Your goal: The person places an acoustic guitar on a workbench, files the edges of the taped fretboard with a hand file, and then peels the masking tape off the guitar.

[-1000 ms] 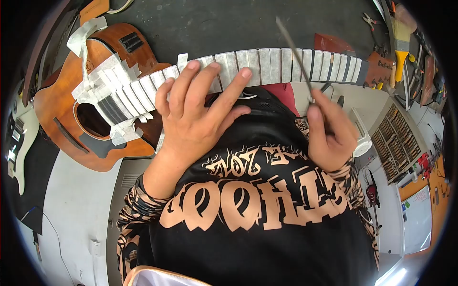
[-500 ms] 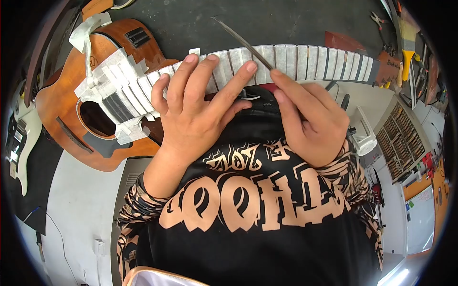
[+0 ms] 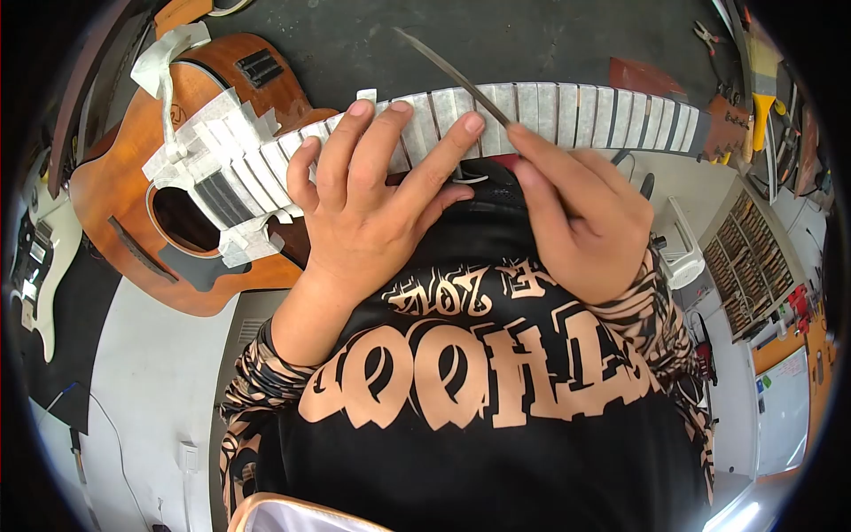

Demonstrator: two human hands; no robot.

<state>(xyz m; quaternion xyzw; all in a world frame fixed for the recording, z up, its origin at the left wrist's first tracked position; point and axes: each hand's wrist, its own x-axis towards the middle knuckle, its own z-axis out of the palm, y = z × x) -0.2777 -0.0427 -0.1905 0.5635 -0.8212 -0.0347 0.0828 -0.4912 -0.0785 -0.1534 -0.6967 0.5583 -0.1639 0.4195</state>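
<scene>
Student: What is spreading across the top of the view?

Instructor: A dark work surface. An acoustic guitar is lying face up along it, its brown body occupying the left side. A pale instrument body is lying at the far left.

Student: And the guitar's neck?

Instructor: It is running rightward to the headstock. Whitish tape strips are covering much of the fingerboard, with dark lines showing between them.

Student: How are the hands standing?

Instructor: The left hand is lying palm down, its fingers spreading well apart and their tips resting on the taped neck; its thumb is extending beside the near edge. It is grasping nothing visible. The right hand is closing thumb and forefinger in a pinch on a thin metal tool.

Student: Where is that tool pointing?

Instructor: It is slanting across the neck, its free end reaching over the surface beyond. Whether it is touching the strips, one cannot tell. Small pliers are lying at the upper right.
</scene>
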